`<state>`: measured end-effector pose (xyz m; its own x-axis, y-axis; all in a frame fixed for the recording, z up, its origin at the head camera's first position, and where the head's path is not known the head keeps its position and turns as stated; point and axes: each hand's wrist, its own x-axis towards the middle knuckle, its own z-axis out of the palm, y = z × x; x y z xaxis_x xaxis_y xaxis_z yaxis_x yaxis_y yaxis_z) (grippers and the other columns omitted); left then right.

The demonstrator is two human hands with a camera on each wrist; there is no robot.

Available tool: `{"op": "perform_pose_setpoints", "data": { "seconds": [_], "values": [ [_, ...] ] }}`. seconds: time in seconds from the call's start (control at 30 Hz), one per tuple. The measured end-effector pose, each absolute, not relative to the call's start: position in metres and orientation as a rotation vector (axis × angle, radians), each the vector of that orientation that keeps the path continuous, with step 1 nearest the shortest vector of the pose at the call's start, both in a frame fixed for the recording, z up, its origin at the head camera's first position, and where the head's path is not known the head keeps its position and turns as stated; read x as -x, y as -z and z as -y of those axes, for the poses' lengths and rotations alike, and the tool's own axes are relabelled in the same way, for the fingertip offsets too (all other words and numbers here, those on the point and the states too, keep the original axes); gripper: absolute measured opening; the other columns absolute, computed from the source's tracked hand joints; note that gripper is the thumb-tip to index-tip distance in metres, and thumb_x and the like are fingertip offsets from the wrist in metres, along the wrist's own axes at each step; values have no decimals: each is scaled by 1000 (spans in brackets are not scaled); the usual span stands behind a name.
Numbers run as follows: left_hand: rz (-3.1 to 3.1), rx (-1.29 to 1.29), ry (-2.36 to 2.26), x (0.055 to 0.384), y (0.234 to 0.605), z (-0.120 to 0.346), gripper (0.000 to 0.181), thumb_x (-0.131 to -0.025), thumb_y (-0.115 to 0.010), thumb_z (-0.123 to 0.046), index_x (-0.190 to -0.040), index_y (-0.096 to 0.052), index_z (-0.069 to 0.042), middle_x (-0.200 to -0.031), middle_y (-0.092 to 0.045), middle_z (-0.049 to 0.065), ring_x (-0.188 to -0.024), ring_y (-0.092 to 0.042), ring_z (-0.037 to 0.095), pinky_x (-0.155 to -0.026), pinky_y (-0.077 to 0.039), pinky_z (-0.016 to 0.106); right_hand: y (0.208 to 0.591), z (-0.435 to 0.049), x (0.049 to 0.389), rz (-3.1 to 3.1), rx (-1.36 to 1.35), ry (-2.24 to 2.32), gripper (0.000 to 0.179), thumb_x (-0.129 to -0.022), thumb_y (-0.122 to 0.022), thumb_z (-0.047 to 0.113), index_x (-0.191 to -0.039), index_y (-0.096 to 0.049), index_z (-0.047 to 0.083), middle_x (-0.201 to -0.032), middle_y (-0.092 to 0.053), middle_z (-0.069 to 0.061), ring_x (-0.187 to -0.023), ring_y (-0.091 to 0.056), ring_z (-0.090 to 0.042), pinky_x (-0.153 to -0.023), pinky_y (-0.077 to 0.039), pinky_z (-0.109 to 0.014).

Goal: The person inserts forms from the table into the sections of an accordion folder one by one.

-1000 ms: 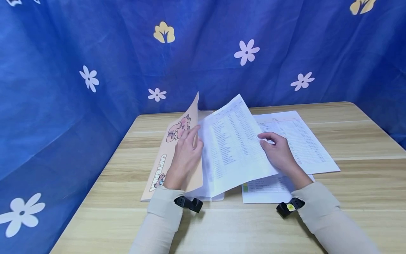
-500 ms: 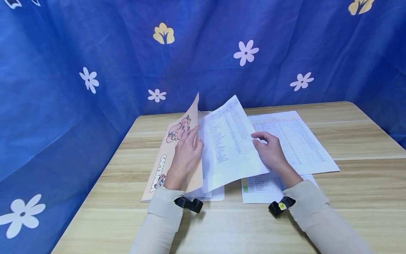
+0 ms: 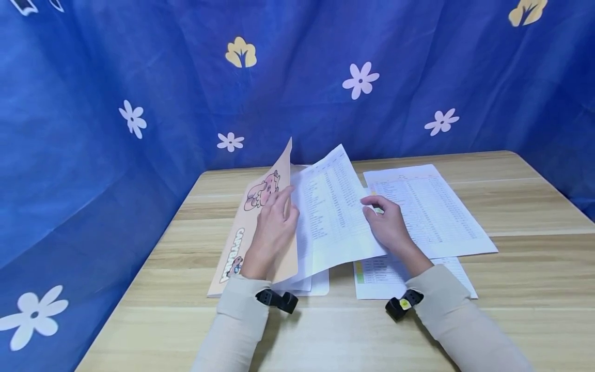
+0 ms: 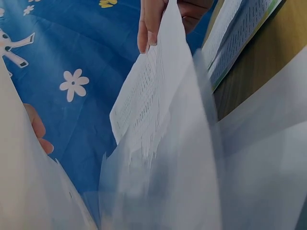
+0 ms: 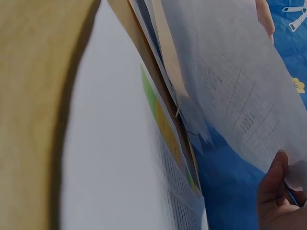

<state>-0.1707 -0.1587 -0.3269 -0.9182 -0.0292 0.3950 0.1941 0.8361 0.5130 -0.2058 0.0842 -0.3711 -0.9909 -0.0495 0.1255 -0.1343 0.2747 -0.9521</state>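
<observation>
A peach folder (image 3: 253,219) with cartoon capybara pictures lies partly raised at the left of the table. My left hand (image 3: 271,227) grips the raised cover, its fingertips (image 4: 39,129) showing past the edge in the left wrist view. My right hand (image 3: 389,221) pinches the right edge of a printed sheet (image 3: 332,217), which slants up out of the folder. In the left wrist view, the sheet's lower part sits behind or within a clear plastic sleeve (image 4: 158,196); which one is hard to tell. The right wrist view shows the thumb and fingers on the sheet's edge.
Two more printed sheets lie overlapping on the right: an upper sheet (image 3: 441,217) and a lower sheet (image 3: 386,284) with yellow and green marks. The wooden table (image 3: 534,279) ends at a blue flowered curtain (image 3: 297,93) behind.
My right hand has moved left with the sheet, carrying it closer to the folder. More of the lying sheets shows now. The left hand and cover have stayed in place.
</observation>
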Motion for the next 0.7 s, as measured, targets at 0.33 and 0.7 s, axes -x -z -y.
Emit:
{"op": "perform_pose_setpoints", "data": {
  "seconds": [0.33,0.7],
  "values": [
    [2624,131,793,170,327,159,47,-92,-44,-29,-138,-48,-22,-138,-49,9,-126,-46,34,-106,-36,47,373,-75,203,2511,-173,-1892,25,-93,-55,17,-117,-62,9,-126,-53,-9,-109,-54,-25,-93,-46,-39],
    [2625,129,795,169,327,158,46,-92,-45,-27,-137,-49,-22,-137,-49,9,-125,-48,34,-105,-37,48,373,-65,198,2595,-167,-1856,25,-92,-57,22,-115,-63,12,-132,-51,-6,-102,-60,-23,-88,-50,-37]
  ]
}}
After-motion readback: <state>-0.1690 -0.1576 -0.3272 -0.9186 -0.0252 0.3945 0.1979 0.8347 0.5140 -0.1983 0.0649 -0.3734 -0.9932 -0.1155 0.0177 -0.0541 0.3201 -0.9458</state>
